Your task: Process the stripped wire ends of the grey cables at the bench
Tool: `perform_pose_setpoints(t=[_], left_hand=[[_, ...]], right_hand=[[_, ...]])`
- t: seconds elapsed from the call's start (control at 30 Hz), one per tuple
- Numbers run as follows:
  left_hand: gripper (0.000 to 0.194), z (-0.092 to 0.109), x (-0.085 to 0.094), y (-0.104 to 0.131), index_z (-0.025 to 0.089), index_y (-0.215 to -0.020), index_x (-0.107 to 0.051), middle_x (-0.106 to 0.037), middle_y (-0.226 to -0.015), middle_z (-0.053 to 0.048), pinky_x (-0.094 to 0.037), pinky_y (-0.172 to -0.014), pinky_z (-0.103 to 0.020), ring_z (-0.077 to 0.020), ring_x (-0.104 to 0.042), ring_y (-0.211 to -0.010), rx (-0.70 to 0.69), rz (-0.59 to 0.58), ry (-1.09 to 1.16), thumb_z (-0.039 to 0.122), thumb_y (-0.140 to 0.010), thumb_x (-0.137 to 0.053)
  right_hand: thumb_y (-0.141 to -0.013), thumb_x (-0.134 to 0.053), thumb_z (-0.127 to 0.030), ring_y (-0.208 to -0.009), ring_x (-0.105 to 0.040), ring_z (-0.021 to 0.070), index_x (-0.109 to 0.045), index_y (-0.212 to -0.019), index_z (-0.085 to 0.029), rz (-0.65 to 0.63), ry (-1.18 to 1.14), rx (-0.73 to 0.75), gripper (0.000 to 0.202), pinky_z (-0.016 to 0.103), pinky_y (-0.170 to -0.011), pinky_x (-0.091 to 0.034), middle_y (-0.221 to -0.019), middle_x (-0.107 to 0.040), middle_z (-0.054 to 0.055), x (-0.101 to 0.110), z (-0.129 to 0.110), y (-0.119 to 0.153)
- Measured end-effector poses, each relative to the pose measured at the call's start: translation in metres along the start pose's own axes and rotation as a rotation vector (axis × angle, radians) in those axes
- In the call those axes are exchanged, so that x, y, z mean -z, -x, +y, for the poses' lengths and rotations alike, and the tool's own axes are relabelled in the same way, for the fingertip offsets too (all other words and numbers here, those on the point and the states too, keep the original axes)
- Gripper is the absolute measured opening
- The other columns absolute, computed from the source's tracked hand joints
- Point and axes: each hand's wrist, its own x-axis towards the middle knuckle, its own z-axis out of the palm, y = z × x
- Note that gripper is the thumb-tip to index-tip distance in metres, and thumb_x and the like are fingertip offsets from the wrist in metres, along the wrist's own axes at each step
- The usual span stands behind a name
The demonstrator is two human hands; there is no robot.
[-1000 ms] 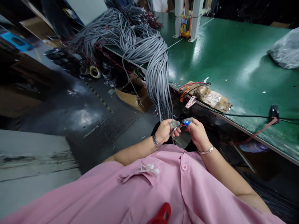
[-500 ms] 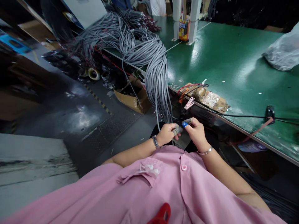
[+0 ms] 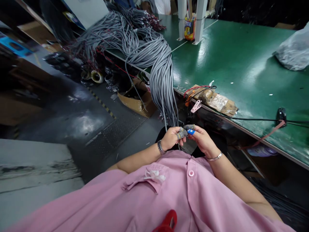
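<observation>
My left hand (image 3: 171,138) is closed around a grey cable that runs down from the hanging bundle of grey cables (image 3: 162,77) into my fingers. Opposite it, my right hand (image 3: 203,139) pinches close to my left fingertips. Whatever lies between the right fingertips is too small and covered to make out. Grey covers wrap some fingers of both hands, and a blue wrap (image 3: 191,131) is on my right thumb. The two hands meet above my lap, just off the table's front edge.
The green table (image 3: 231,61) reaches away to the right. At its edge are a taped cardboard piece (image 3: 217,102) and a pink clip (image 3: 196,106). An open cardboard box (image 3: 137,104) stands on the floor to the left. A plastic bag (image 3: 293,51) lies far right.
My right hand has shifted slightly left and down, and its thumb now lies flatter, pointing toward the left fingers. My left hand has barely moved.
</observation>
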Motion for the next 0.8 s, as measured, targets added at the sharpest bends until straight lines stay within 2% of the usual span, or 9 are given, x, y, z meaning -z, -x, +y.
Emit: perform_pose_setpoints(t=[0.07, 0.3, 0.57, 0.67, 0.8], left_hand=[[0.036, 0.0, 0.0, 0.0, 0.012, -0.069, -0.06, -0.063, -0.059, -0.003, -0.03, -0.038, -0.017, -0.0079, -0.056, -0.042, 0.009, -0.012, 0.004, 0.045, -0.082, -0.062], [0.035, -0.003, 0.0, -0.002, 0.011, -0.069, -0.059, -0.065, -0.06, -0.003, -0.031, -0.036, -0.016, -0.0085, -0.058, -0.043, 0.018, -0.023, 0.015, 0.044, -0.08, -0.064], [0.03, -0.009, 0.001, -0.004, 0.011, -0.07, -0.06, -0.065, -0.06, -0.004, -0.032, -0.035, -0.016, -0.0095, -0.059, -0.042, 0.032, -0.019, 0.129, 0.039, -0.08, -0.064], [0.027, -0.011, 0.0, -0.005, 0.01, -0.073, -0.06, -0.065, -0.06, -0.004, -0.031, -0.034, -0.017, -0.0102, -0.058, -0.041, 0.04, 0.021, 0.201, 0.036, -0.079, -0.062], [0.028, -0.01, 0.001, -0.005, 0.01, -0.075, -0.061, -0.066, -0.061, -0.005, -0.03, -0.034, -0.017, -0.0104, -0.058, -0.041, 0.031, 0.063, 0.209, 0.037, -0.079, -0.063]], right_hand=[[-0.074, -0.072, -0.032, -0.064, -0.06, 0.0137, -0.07, -0.087, -0.021, -0.023, -0.01, -0.003, 0.017, 0.028, -0.063, -0.048, -0.071, -0.068, 0.001, 0.0, -0.001, 0.0], [-0.072, -0.073, -0.031, -0.063, -0.06, 0.0124, -0.07, -0.082, -0.019, 0.013, 0.023, -0.036, 0.016, 0.027, -0.063, -0.046, -0.07, -0.068, 0.001, 0.006, 0.003, -0.004], [-0.071, -0.074, -0.028, -0.054, -0.052, 0.0091, -0.064, -0.073, -0.018, 0.029, -0.22, -0.19, 0.014, 0.023, -0.054, -0.041, -0.059, -0.058, -0.003, 0.004, 0.011, -0.006], [-0.07, -0.074, -0.03, -0.056, -0.053, 0.0104, -0.063, -0.073, -0.018, 0.059, -0.226, -0.15, 0.016, 0.024, -0.056, -0.041, -0.062, -0.06, -0.002, -0.001, 0.01, -0.005], [-0.068, -0.076, -0.029, -0.054, -0.046, 0.0073, -0.063, -0.071, -0.018, 0.162, -0.141, -0.079, 0.018, 0.023, -0.056, -0.038, -0.06, -0.056, -0.004, -0.003, 0.006, -0.004]])
